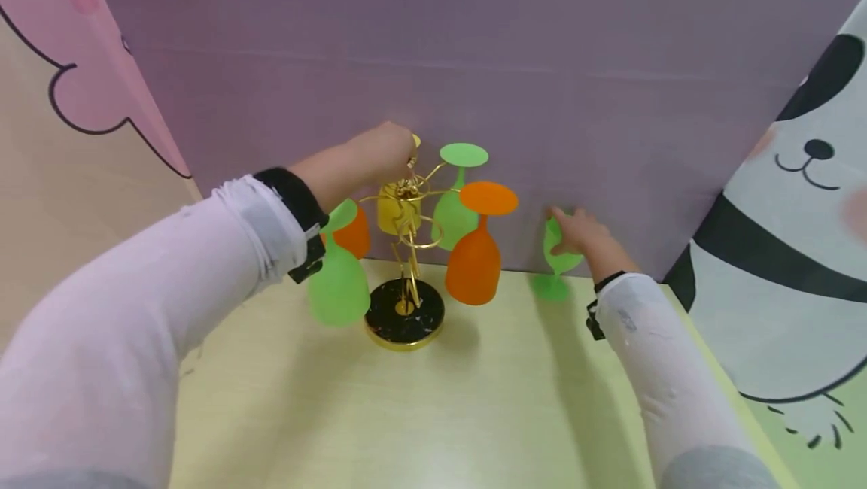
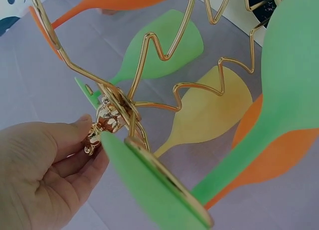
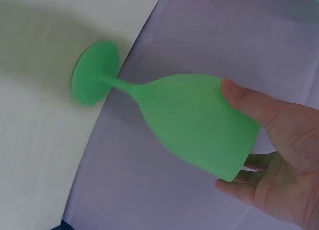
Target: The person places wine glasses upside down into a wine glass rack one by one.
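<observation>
A gold wire glass rack [image 1: 409, 229] with a round black base stands near the back of the table. My left hand [image 1: 384, 150] pinches the shiny gold ornament [image 2: 107, 117] at its top between thumb and fingers. Off to the right, my right hand [image 1: 584, 237] grips a green wine glass [image 3: 189, 120] near its rim, thumb on one side and fingers on the other. That glass is upright, its foot [image 1: 550, 288] at the table's back edge.
Several wine glasses hang upside down from the rack: a green one [image 1: 339, 290] at left, an orange one [image 1: 474, 267] at right, a yellow one [image 1: 393, 211] behind. Behind the table [image 1: 433, 414] rises a purple-grey cloth wall [image 1: 542, 37]. A panda-printed panel [image 1: 806, 248] borders the right side.
</observation>
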{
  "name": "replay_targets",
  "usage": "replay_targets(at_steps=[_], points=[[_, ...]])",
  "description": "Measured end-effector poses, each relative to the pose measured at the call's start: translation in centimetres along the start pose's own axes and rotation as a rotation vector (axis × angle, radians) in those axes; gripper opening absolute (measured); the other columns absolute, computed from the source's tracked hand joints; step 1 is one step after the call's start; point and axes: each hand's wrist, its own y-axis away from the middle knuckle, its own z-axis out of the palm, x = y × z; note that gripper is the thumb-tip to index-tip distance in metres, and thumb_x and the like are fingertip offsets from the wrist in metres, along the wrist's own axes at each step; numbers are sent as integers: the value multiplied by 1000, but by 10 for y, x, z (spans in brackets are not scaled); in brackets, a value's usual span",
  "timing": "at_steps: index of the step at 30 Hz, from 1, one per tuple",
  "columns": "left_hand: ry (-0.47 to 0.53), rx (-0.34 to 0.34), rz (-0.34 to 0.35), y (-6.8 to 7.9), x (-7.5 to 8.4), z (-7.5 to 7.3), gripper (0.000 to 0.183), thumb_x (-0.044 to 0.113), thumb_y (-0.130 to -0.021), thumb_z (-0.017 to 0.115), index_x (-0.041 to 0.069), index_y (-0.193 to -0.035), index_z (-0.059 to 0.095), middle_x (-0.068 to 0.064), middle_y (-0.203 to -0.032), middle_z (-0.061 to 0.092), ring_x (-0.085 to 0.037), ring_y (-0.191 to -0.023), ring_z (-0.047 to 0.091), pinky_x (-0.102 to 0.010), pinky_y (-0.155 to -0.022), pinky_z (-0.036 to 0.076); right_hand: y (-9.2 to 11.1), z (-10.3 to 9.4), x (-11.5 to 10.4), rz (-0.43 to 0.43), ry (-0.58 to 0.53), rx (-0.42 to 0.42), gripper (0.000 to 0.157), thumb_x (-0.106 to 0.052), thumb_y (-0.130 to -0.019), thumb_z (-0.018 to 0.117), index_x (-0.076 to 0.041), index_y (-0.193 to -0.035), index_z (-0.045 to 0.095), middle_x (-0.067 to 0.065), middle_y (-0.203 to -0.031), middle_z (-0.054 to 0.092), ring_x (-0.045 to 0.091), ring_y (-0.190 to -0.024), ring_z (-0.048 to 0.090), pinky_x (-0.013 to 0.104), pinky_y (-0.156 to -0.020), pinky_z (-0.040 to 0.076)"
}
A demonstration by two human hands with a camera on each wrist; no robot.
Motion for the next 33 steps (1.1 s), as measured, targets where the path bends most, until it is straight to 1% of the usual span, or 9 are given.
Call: replay_targets(at_steps=[3, 6, 9, 13, 16, 19, 24, 29, 33], points=[[15, 5, 1, -1, 0, 1, 17, 15, -87, 58, 0, -91, 66, -12, -88, 64, -25, -82, 55, -36, -78, 46, 1, -4, -2, 2, 37, -13, 73, -27, -80, 68, -16, -138, 26, 40, -130, 21, 58, -114, 25, 67, -83, 37], [2, 6, 4, -1, -2, 2, 16, 14, -87, 58, 0, -90, 66, -11, -85, 62, -25, -81, 54, -35, -77, 45, 1, -9, -4, 2, 75, -14, 76, -29, -79, 70, -16, -139, 26, 41, -129, 21, 59, -114, 26, 67, -82, 38], [4, -5, -7, -1, -3, 3, 17, 15, -88, 58, 0, -92, 66, -11, -85, 62, -24, -81, 53, -35, -77, 45, 2, -13, -5, 0, 97, -16, 78, -30, -77, 71, -17, -138, 27, 40, -128, 22, 59, -112, 27, 67, -80, 39], [29, -5, -19, -1, -4, 4, 16, 14, -88, 57, 1, -93, 66, -12, -87, 62, -24, -80, 53, -34, -75, 44, 5, -17, -5, -11, 113, -6, 77, -29, -74, 73, -17, -136, 29, 36, -128, 23, 58, -111, 28, 67, -78, 40], [46, 12, -21, -1, -4, 4, 15, 13, -88, 58, 0, -91, 65, -12, -86, 62, -24, -80, 53, -33, -73, 44, 7, -20, -4, -25, 135, 6, 77, -28, -74, 74, -17, -136, 30, 33, -129, 24, 57, -110, 30, 65, -76, 41], [51, 25, -23, -1, -4, 4, 14, 14, -88, 58, 1, -88, 65, -10, -82, 60, -22, -76, 51, -31, -70, 42, 8, -22, -3, -41, 164, 14, 76, -28, -74, 74, -16, -136, 31, 31, -128, 25, 56, -107, 32, 62, -73, 44], [75, 19, -42, -1, -4, 6, 15, 16, -89, 57, 4, -82, 62, -4, -70, 50, -18, -66, 44, -27, -62, 36, 14, -27, -4, -63, 208, 36, 74, -28, -74, 74, -17, -135, 33, 30, -125, 28, 55, -103, 36, 60, -68, 45], [94, -3, -73, 0, -3, 7, 15, 17, -91, 54, 5, -85, 62, -4, -72, 50, -19, -68, 45, -28, -62, 36, 23, -42, -6, -93, 229, 85, 71, -28, -73, 75, -17, -131, 36, 29, -121, 31, 54, -98, 39, 59, -67, 45], [107, -22, -102, 1, -2, 7, 16, 19, -93, 51, 6, -89, 62, -5, -77, 50, -20, -71, 46, -29, -63, 37, 33, -59, -4, -101, 191, 121, 70, -29, -73, 74, -17, -130, 35, 28, -121, 29, 54, -100, 37, 61, -67, 45]])
